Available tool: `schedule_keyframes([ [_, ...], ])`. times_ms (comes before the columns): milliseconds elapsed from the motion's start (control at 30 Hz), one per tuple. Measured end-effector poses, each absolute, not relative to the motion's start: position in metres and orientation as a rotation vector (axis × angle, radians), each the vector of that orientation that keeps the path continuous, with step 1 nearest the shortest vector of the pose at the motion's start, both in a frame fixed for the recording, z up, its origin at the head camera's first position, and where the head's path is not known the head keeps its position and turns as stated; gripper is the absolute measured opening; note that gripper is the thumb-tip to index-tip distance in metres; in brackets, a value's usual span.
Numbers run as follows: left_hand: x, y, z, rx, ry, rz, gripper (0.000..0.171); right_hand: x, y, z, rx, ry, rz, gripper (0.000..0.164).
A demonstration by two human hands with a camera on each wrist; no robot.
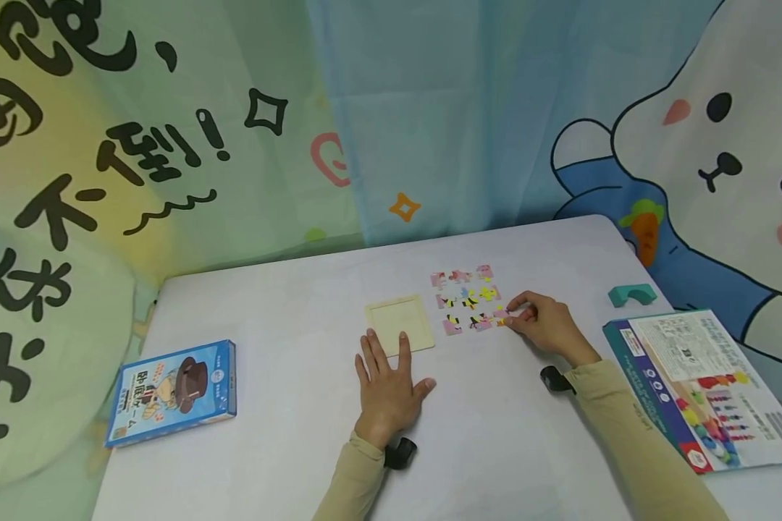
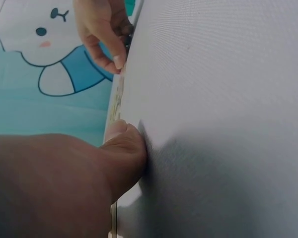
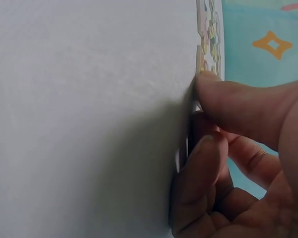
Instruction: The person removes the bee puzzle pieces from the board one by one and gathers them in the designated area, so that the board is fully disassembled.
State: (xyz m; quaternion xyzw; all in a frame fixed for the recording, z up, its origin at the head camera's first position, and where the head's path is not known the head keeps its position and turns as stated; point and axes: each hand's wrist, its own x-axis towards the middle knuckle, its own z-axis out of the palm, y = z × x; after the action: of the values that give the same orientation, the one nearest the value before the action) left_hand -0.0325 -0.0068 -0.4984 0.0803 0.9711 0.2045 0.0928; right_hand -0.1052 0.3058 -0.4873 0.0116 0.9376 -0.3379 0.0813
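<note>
My left hand [image 1: 387, 398] lies flat with spread, straight fingers, its fingertips over the near edge of a square pale wooden puzzle frame [image 1: 423, 322]. In the left wrist view, its thumb [image 2: 126, 148] rests along the white table. To the right of the frame lie several pink and yellow jigsaw pieces [image 1: 469, 302] in loose rows with gaps between them. My right hand [image 1: 547, 325] is at their right end, with thumb and curled fingers pinching a jigsaw piece [image 1: 500, 314] at the lower right corner. The right wrist view has the thumb [image 3: 238, 101] at the piece's edge; the fingers partly hide it.
A blue game box [image 1: 172, 391] lies at the left of the white table [image 1: 287, 362]. On the right are a larger picture box [image 1: 710, 391], partly behind my right sleeve, and a teal arch block [image 1: 632, 294]. A printed curtain [image 1: 430, 108] hangs behind the table.
</note>
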Motion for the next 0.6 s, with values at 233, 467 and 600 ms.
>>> schedule_keyframes([
  [233,-0.033,-0.0056,-0.501,0.225,2.884,0.579,0.09,-0.1051,0.3077,-0.4911,0.045,2.788,-1.012,0.03],
  [467,-0.0329,-0.0055,-0.5042,0.221,2.886,0.629,0.088,-0.1017,0.309,-0.4928,0.098,2.764,-1.024,0.04],
  [600,-0.0307,-0.0044,-0.4992,0.232,2.869,0.675,0.088,-0.0986,0.3114,-0.4933,0.101,2.773,-1.013,0.042],
])
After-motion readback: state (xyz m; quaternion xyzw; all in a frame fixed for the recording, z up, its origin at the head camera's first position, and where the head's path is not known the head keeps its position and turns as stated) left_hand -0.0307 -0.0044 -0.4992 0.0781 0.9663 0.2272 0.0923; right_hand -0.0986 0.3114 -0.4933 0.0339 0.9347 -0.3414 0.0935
